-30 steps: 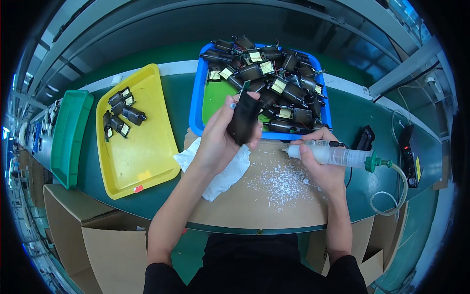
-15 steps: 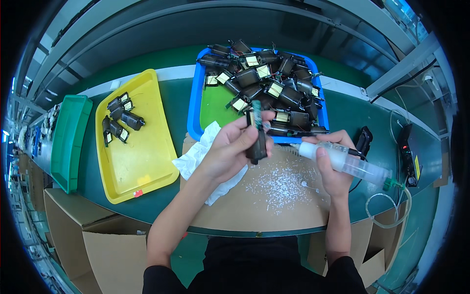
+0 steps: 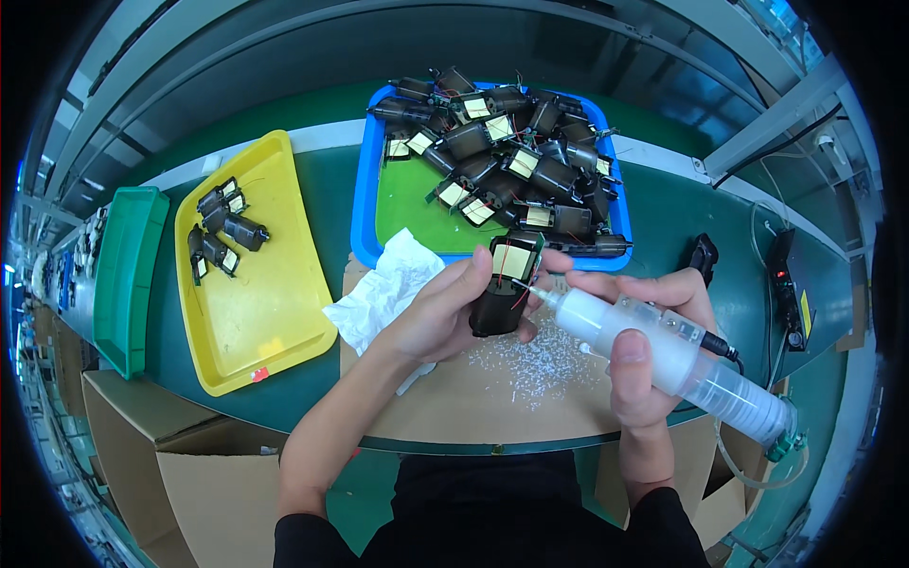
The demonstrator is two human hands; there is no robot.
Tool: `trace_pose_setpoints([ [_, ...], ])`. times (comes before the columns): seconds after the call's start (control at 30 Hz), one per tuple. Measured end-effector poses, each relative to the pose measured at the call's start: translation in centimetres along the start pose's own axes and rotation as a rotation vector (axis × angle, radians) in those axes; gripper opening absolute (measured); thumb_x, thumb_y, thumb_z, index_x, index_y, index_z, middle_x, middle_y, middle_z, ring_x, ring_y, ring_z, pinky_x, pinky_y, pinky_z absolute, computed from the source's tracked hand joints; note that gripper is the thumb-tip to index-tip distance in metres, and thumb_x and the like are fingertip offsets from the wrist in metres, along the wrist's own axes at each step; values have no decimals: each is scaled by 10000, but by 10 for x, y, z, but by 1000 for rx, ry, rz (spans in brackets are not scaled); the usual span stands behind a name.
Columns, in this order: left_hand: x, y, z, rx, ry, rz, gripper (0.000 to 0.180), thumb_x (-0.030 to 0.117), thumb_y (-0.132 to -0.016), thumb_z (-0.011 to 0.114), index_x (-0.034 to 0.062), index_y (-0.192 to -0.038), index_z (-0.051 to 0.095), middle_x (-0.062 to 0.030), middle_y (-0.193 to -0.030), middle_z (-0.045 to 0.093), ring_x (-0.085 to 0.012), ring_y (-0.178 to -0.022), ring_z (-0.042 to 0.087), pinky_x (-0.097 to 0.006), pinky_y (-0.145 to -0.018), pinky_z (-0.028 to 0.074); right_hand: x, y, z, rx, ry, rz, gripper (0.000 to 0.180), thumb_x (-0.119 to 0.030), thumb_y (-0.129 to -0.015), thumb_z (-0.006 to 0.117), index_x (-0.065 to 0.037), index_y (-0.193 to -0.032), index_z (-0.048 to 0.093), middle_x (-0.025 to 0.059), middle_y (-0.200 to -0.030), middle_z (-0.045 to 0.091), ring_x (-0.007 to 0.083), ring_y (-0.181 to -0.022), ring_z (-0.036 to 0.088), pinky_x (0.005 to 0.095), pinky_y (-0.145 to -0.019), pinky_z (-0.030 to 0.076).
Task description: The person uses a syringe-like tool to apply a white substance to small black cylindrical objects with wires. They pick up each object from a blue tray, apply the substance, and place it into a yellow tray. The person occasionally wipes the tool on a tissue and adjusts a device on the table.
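Note:
My left hand [image 3: 431,308] holds a dark, smoky plastic housing [image 3: 495,310] above the cardboard, its pale yellow pad and thin red and black wires facing up. In my right hand [image 3: 647,409] is a clear glue-dispensing syringe [image 3: 606,327] filled with white material. Its narrow nozzle meets the housing's edge beside the wires; whether it touches, I cannot make out. The right fingers wrap round the barrel, with the thumb on its near side. A white crumpled cloth or paper [image 3: 383,284] lies beside my left wrist.
A blue tray [image 3: 365,213] at the back holds a heap of similar housings. On the left are a yellow tray [image 3: 270,331] with several housings and a green tray [image 3: 123,341]. White bits [image 3: 540,364] litter the cardboard sheet [image 3: 473,412]. A hose [image 3: 776,483] trails from the syringe.
My left hand has turned the housing so its pad and wires show, and lowered it slightly. My right hand has brought the syringe nozzle leftward to the housing, tilting the barrel more steeply.

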State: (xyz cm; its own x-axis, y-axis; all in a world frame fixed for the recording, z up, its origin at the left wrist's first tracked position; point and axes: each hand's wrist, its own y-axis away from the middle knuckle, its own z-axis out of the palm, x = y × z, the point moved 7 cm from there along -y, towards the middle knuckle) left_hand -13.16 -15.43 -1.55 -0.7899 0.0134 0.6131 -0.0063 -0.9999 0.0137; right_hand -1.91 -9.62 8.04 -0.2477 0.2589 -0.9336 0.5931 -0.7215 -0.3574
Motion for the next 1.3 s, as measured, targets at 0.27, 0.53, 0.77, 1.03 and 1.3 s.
trace_pose_setpoints([
  [0.27,6,7,-3,-231,-71,39,689,422,-795,680,-31,-1263,454,-112,-1075,576,-153,-803,540,-267,-671,432,3,7,9,-93,-30,15,333,-215,-842,593,14,-946,376,295,-928,621,336,-873,639,465,-843,505],
  [0.53,4,7,-8,-210,-213,5,737,435,-735,735,-50,-1241,507,-120,-1133,593,-139,-794,567,-259,-640,456,0,13,7,-137,55,41,334,-202,-826,592,18,-923,360,302,-873,624,353,-851,640,490,-833,504],
  [0.77,6,7,-10,-166,-255,10,708,431,-724,747,-13,-1232,532,-127,-1224,561,-130,-828,578,-254,-658,468,3,14,5,-160,119,38,336,-200,-819,592,20,-915,357,300,-853,625,349,-836,644,484,-821,512],
  [1.03,7,7,-11,-52,-248,48,796,466,-624,807,-63,-1157,541,-106,-1046,615,-125,-848,632,-208,-616,536,4,14,7,-160,140,17,360,-208,-799,629,22,-905,373,286,-856,631,331,-831,653,454,-797,530],
  [1.3,8,6,-11,-75,-277,44,782,447,-610,824,-51,-1152,558,-101,-1078,609,-146,-963,598,-241,-794,471,1,15,6,-114,156,-86,349,-149,-721,715,26,-888,465,213,-859,668,261,-842,673,341,-761,536],
])
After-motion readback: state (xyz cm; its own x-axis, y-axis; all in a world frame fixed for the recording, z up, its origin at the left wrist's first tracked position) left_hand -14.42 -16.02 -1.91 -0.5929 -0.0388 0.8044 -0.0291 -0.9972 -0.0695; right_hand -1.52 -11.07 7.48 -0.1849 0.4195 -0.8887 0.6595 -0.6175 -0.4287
